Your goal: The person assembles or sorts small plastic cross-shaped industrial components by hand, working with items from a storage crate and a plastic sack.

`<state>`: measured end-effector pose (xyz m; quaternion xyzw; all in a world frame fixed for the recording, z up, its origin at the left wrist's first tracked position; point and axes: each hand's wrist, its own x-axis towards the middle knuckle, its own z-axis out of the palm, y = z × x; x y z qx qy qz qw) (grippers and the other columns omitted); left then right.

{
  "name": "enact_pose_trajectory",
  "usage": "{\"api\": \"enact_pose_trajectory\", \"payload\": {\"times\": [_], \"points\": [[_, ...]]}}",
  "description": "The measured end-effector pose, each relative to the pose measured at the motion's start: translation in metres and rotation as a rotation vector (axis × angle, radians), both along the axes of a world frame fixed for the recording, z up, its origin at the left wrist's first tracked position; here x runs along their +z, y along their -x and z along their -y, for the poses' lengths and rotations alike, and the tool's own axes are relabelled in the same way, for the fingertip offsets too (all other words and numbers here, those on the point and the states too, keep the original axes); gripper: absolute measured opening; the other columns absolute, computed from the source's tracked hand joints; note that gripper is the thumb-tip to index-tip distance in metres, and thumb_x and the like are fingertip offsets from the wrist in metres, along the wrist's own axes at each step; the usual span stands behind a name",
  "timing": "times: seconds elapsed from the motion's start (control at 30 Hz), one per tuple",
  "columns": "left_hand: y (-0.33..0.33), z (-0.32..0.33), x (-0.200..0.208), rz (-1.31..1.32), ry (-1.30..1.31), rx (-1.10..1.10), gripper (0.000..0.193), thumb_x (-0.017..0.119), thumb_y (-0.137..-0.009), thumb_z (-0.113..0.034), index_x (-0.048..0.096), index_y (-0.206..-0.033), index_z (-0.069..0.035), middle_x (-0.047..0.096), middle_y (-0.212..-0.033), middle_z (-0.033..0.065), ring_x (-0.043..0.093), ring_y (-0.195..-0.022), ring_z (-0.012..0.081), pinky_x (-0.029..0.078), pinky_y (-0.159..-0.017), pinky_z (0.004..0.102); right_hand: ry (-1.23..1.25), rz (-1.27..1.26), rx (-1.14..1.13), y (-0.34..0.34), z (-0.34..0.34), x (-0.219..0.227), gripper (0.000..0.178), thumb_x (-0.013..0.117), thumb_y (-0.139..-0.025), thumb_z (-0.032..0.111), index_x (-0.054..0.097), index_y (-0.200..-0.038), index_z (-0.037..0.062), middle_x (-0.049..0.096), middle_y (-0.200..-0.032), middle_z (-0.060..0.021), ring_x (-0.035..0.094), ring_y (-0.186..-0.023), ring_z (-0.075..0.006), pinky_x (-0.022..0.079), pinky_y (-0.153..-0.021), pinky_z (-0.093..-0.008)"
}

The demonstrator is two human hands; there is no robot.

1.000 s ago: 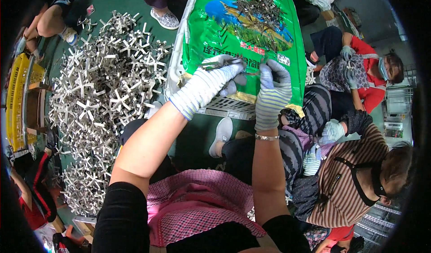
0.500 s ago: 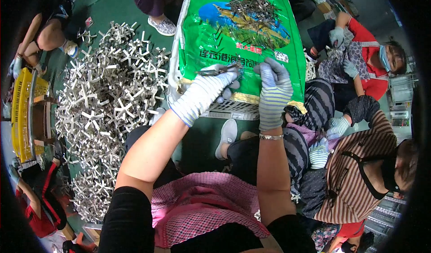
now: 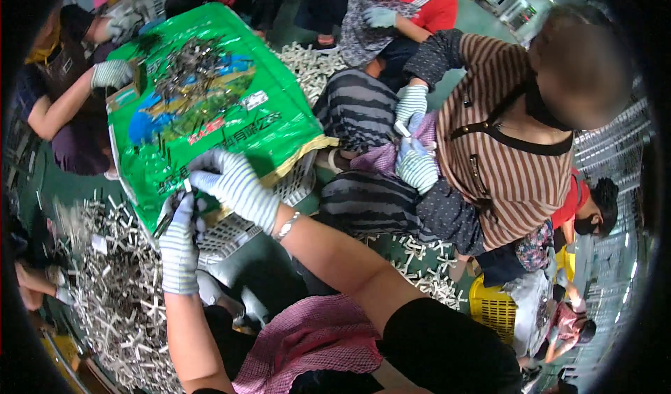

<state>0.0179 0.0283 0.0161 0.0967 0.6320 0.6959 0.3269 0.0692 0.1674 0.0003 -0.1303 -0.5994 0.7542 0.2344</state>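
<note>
My left hand (image 3: 180, 254), in a striped knit glove, is closed around several thin dark strips (image 3: 165, 216) at the near edge of a green printed sack (image 3: 279, 125). Close by, my right hand (image 3: 241, 188), gloved the same way, has its fingers bent together at a small white piece (image 3: 187, 184) just above my left thumb. The piece's lower end is hidden by my left fingers. A loose pile of similar dark strips (image 3: 192, 66) lies farther back on the sack, which covers a white plastic crate (image 3: 297, 184).
White cross-shaped parts (image 3: 129, 303) are heaped on the floor at left, with more (image 3: 426, 275) at right. A co-worker in a striped top (image 3: 496, 135) sits close on my right. Another person (image 3: 66, 79) sits across the sack. A yellow crate (image 3: 493, 303) stands behind.
The view has swung right, so the sack and the heap now appear farther left. My hands have come together, and a small white piece now shows at my right fingertips.
</note>
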Motion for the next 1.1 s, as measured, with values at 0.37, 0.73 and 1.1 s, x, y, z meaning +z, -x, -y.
{"api": "enact_pose_trajectory", "payload": {"times": [0.37,0.73,1.1], "points": [[-0.003,0.002,0.017,-0.057,0.077,0.028,0.031,0.058,-0.090,-0.027,0.057,-0.114,-0.006,0.064,-0.087,0.0030,0.051,-0.062,0.0058,0.041,-0.052,0.0193,0.039,-0.054,-0.131,-0.004,0.003,0.014,0.023,0.070,-0.079,0.004,0.062,-0.101,0.0023,0.066,-0.097,-0.0079,0.061,-0.086,-0.0133,0.050,-0.080,-0.0283],[0.006,0.008,0.009,0.035,-0.087,0.028,0.029,0.059,-0.090,-0.021,0.056,-0.112,-0.002,0.064,-0.085,0.0050,0.052,-0.055,0.0052,0.041,-0.046,0.0182,-0.015,0.035,-0.062,0.001,0.011,0.011,0.013,0.069,-0.081,0.002,0.064,-0.093,0.0008,0.066,-0.084,-0.0036,0.060,-0.073,-0.0084,0.049,-0.066,-0.0227],[0.005,0.007,-0.007,-0.273,-0.040,0.038,0.022,0.061,-0.087,-0.013,0.061,-0.105,0.000,0.067,-0.090,0.0095,0.063,-0.083,0.0153,0.051,-0.074,0.0289,0.058,0.049,-0.052,0.004,0.014,0.016,0.035,0.070,-0.080,0.005,0.055,-0.111,0.0017,0.066,-0.088,-0.0052,0.059,-0.074,-0.0069,0.047,-0.059,-0.0200]]}}
